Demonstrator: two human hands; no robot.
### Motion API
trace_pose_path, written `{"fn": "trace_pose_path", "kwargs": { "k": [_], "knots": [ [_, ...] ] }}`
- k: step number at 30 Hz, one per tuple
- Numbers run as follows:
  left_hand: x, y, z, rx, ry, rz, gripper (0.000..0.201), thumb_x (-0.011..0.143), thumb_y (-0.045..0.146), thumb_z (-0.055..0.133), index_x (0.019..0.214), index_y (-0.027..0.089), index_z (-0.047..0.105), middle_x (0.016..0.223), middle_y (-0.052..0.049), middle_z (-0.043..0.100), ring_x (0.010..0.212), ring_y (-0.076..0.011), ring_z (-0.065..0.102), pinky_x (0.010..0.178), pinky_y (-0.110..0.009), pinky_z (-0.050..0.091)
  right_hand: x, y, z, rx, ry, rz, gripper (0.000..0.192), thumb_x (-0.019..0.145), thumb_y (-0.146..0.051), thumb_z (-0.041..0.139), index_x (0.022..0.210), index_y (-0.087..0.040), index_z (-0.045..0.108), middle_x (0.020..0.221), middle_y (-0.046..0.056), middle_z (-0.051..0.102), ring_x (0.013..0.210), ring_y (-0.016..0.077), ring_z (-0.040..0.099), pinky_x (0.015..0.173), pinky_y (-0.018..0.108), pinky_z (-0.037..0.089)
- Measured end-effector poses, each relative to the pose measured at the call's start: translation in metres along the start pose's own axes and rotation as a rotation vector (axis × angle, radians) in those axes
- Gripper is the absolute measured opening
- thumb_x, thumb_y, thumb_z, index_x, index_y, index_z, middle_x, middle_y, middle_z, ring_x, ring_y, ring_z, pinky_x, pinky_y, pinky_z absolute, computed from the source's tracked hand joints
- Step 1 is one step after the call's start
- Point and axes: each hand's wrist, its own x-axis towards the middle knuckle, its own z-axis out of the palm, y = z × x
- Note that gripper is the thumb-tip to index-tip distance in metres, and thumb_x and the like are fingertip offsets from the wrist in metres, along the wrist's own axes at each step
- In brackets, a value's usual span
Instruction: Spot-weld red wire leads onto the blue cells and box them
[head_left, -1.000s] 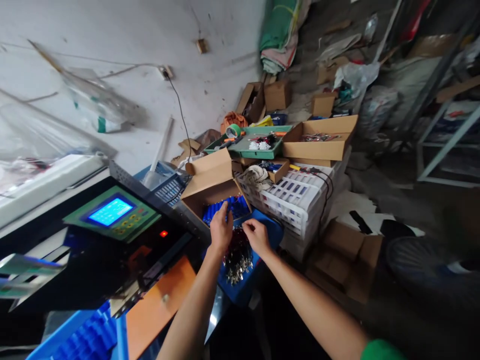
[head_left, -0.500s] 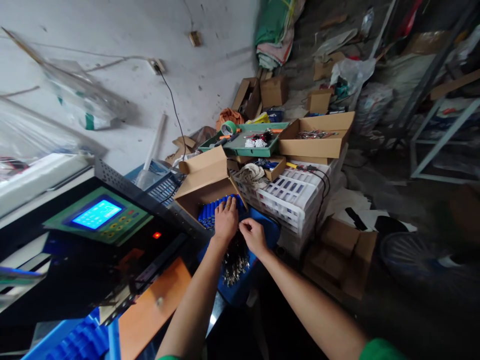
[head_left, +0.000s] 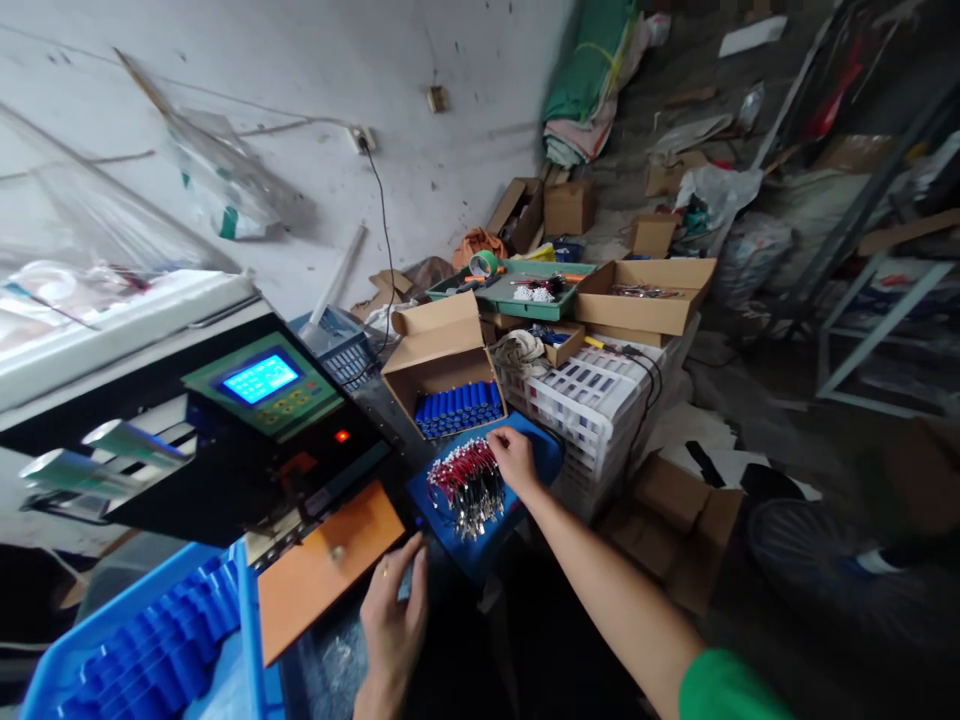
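My right hand (head_left: 514, 459) is closed in a pinch at the right end of a pile of red and black wire leads (head_left: 469, 485). These leads have white connectors at the top and bare metal ends at the bottom, and lie on a blue stool-like surface (head_left: 536, 440). What the pinch holds looks like one lead, mostly hidden by the fingers. Lower left, my left hand (head_left: 394, 605) is curled, with a bluish piece between thumb and fingers that looks like a blue battery cell. Behind the leads, an open cardboard box (head_left: 405, 385) holds rows of blue battery cells (head_left: 457, 408).
At left stands a black machine with a lit blue display (head_left: 260, 379) and an orange plate (head_left: 330, 565). A blue bin (head_left: 251, 620) of blue parts sits below it. A white crate (head_left: 585, 410) carries a green tray (head_left: 502, 290) and a cardboard tray (head_left: 637, 315).
My left hand has left the cells in the box and come down and back beside the orange plate. My right hand stays at the leads, now more exposed. The view has shifted left.
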Motion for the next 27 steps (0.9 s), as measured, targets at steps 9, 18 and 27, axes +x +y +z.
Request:
{"fn": "trace_pose_path", "kwargs": {
  "k": [9,18,27],
  "knots": [
    [-0.053,-0.033,-0.008,-0.051,0.058,-0.264,0.038,0.087,0.054,0.057,0.095,0.021,0.074,0.092,-0.006,0.075,0.084,-0.0223,0.072,0.074,-0.033,0.059,0.005,-0.005,-0.001,-0.203,-0.170,0.014,0.024,0.080,-0.037,0.056,0.073,-0.017,0.067,0.072,0.004,0.069,0.075,0.0217,0.065,0.073,0.030,0.051],
    [-0.060,-0.041,-0.010,-0.151,0.028,-0.325,0.040,0.086,0.057,0.057,0.092,0.022,0.076,0.091,-0.005,0.076,0.085,-0.0217,0.073,0.075,-0.031,0.059,-0.004,-0.037,0.007,-0.538,-0.360,-0.049,0.014,0.083,-0.022,0.064,0.069,-0.019,0.069,0.073,0.003,0.070,0.074,0.0218,0.065,0.067,0.027,0.044],
    [-0.062,-0.039,-0.010,-0.150,0.049,-0.287,0.035,0.088,0.052,0.057,0.089,0.022,0.075,0.090,-0.004,0.076,0.083,-0.0201,0.073,0.071,-0.029,0.058,-0.018,-0.059,0.045,-0.834,-0.486,-0.323,0.013,0.091,-0.018,0.063,0.095,-0.019,0.075,0.098,0.009,0.067,0.097,0.0240,0.058,0.086,0.031,0.044]
  ]
}}
